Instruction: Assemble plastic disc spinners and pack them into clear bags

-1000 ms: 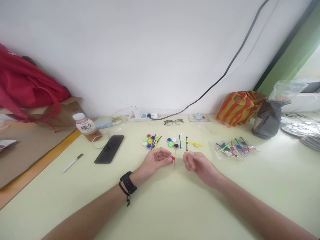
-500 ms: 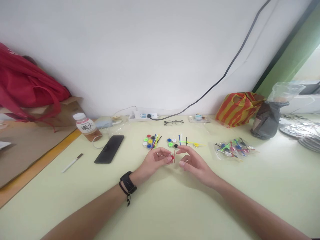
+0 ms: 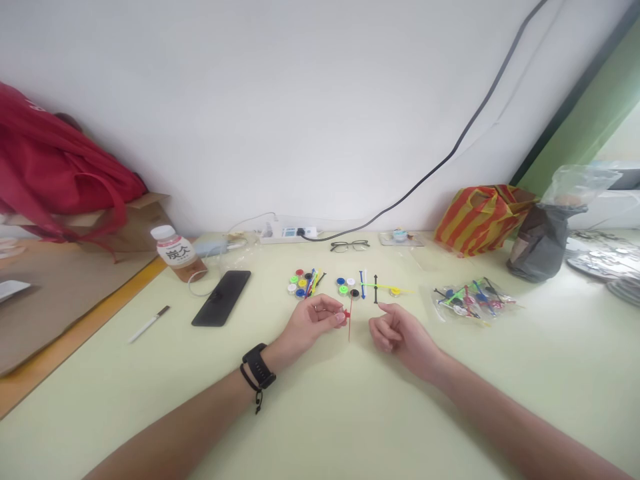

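Note:
Between its thumb and fingertips my left hand (image 3: 316, 325) grips a small red plastic spinner (image 3: 349, 319); its thin red arm stands roughly upright, seen nearly edge-on. Most of the spinner's round base is hidden by the fingers. My right hand (image 3: 400, 337) hovers a little to the right, apart from the spinner and holding nothing, its index finger extended and the others loosely curled. Just beyond the hands lie several coloured discs (image 3: 343, 290) and a blue arrow (image 3: 363, 285), a white one and a black arrow (image 3: 376, 289). A yellow arrow crosses towards a yellow disc (image 3: 395, 292).
Further left is a pile of discs and arrows (image 3: 302, 283). A phone (image 3: 221, 298), bottle (image 3: 176, 255) and white pen-like stick (image 3: 149, 325) stand or lie left. Glasses (image 3: 349, 246) and a power strip (image 3: 289, 233) line the wall. Bagged parts (image 3: 473, 300) lie right.
My right hand has drawn back to the right and down, away from the red spinner, its fingers more curled. The spinner's arm now shows longer and upright; my left hand keeps its grip.

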`<act>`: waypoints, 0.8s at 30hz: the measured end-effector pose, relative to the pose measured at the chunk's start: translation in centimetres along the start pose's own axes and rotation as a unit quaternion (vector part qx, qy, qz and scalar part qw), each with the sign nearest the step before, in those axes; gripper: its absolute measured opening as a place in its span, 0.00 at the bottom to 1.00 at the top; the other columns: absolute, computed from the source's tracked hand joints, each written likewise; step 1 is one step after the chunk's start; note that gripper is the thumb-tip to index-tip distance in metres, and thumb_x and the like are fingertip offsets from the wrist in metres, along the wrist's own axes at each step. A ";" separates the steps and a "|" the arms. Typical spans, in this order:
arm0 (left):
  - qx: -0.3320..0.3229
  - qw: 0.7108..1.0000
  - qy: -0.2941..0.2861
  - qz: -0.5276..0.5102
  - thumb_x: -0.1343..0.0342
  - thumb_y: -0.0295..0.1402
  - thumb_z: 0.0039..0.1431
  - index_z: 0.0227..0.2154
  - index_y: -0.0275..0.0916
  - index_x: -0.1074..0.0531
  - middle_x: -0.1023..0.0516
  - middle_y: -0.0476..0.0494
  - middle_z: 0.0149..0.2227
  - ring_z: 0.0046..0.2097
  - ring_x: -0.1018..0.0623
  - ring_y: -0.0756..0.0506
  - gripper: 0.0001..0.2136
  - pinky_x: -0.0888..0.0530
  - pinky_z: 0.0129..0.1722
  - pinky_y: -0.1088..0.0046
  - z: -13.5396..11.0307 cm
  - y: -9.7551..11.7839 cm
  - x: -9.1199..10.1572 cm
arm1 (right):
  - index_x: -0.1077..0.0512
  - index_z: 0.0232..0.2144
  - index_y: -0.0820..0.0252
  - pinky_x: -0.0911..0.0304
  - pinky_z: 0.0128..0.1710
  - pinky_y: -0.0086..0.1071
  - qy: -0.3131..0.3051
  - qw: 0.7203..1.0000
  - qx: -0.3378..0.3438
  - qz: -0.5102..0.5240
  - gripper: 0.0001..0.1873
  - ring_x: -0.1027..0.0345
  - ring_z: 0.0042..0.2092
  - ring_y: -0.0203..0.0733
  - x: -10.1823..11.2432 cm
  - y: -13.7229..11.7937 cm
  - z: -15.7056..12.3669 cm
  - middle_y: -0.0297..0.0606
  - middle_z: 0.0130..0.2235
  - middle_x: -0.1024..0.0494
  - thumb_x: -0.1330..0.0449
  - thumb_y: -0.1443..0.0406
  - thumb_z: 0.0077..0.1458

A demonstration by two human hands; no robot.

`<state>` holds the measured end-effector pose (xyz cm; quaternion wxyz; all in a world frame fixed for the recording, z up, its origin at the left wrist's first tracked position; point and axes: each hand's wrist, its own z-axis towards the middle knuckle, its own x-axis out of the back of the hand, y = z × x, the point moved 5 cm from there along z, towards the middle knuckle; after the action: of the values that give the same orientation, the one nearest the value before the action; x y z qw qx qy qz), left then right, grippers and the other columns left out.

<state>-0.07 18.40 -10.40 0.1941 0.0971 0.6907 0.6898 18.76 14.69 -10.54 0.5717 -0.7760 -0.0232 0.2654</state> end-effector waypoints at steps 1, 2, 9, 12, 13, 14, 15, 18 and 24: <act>0.001 1.000 -0.003 -0.001 0.29 0.36 0.56 0.39 0.36 0.24 0.17 0.42 0.38 0.40 0.16 0.45 0.13 0.22 0.45 0.69 0.0 0.0 0.0 | 0.48 0.14 0.57 0.51 0.28 0.34 0.021 0.999 0.021 -0.013 0.32 0.49 0.23 0.34 0.2 -0.1 0.0 0.30 0.21 0.41 0.45 0.49 0.64; 0.001 1.000 -0.007 -0.002 0.29 0.36 0.56 0.39 0.36 0.24 0.17 0.42 0.39 0.41 0.16 0.45 0.13 0.22 0.46 0.68 0.0 0.0 -0.1 | 0.44 0.17 0.57 0.50 0.28 0.33 0.037 0.998 0.038 -0.033 0.29 0.46 0.24 0.34 0.2 -0.2 0.0 0.31 0.23 0.38 0.42 0.50 0.63; 0.003 0.999 -0.041 0.012 0.30 0.37 0.58 0.41 0.37 0.24 0.17 0.41 0.40 0.44 0.17 0.44 0.13 0.22 0.49 0.65 -0.3 0.1 -0.3 | 0.27 0.40 0.55 0.36 0.36 0.35 -0.002 0.985 0.094 -0.142 0.17 0.32 0.34 0.38 -1.2 -0.5 -0.4 0.37 0.40 0.24 0.36 0.50 0.61; 0.005 0.999 -0.045 0.006 0.30 0.38 0.58 0.43 0.37 0.24 0.17 0.41 0.41 0.44 0.17 0.44 0.14 0.22 0.49 0.65 -0.3 0.0 -0.3 | 0.27 0.44 0.54 0.34 0.35 0.35 -0.004 0.981 0.092 -0.172 0.19 0.31 0.35 0.40 -1.0 -0.6 -0.4 0.39 0.43 0.23 0.36 0.48 0.61; 0.007 0.999 -0.044 0.005 0.30 0.38 0.58 0.44 0.37 0.24 0.17 0.41 0.41 0.44 0.17 0.44 0.15 0.22 0.49 0.65 -0.3 -0.1 -0.3 | 0.27 0.45 0.54 0.33 0.35 0.36 -0.005 0.979 0.093 -0.179 0.19 0.30 0.35 0.40 -1.0 -0.6 -0.4 0.40 0.44 0.23 0.36 0.48 0.61; 0.008 0.999 -0.043 0.004 0.30 0.38 0.58 0.43 0.37 0.23 0.17 0.41 0.41 0.43 0.17 0.44 0.15 0.22 0.49 0.65 -0.3 -0.1 -0.3 | 0.27 0.46 0.54 0.32 0.36 0.36 -0.008 0.978 0.094 -0.185 0.20 0.30 0.36 0.40 -0.9 -0.7 -0.4 0.40 0.45 0.22 0.36 0.48 0.61; 0.010 0.999 -0.042 0.003 0.30 0.38 0.57 0.43 0.37 0.23 0.17 0.41 0.40 0.43 0.17 0.44 0.15 0.23 0.48 0.65 -0.3 -0.1 -0.3 | 0.27 0.46 0.54 0.32 0.36 0.36 -0.011 0.977 0.097 -0.188 0.20 0.30 0.36 0.41 -0.9 -0.8 -0.4 0.41 0.45 0.22 0.36 0.48 0.61; 0.014 0.999 -0.041 0.007 0.30 0.38 0.57 0.42 0.37 0.23 0.16 0.41 0.39 0.41 0.18 0.45 0.15 0.23 0.47 0.67 -0.4 0.0 -0.3 | 0.27 0.46 0.53 0.32 0.38 0.36 -0.021 0.975 0.108 -0.192 0.18 0.31 0.38 0.40 -1.1 -0.8 -0.5 0.41 0.48 0.23 0.37 0.50 0.62; 0.011 1.000 -0.024 0.015 0.29 0.37 0.57 0.42 0.37 0.23 0.16 0.41 0.40 0.43 0.17 0.45 0.14 0.23 0.47 0.68 -0.4 0.2 -0.1 | 0.46 0.67 0.42 0.33 0.39 0.37 0.028 0.976 0.138 -0.168 0.37 0.32 0.34 0.37 -0.9 -0.5 -0.6 0.35 0.45 0.26 0.35 0.55 0.62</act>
<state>-0.14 17.97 -10.21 0.1997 0.1260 0.6919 0.6823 18.38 14.00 -9.57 0.7100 -0.6818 -0.1006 0.1445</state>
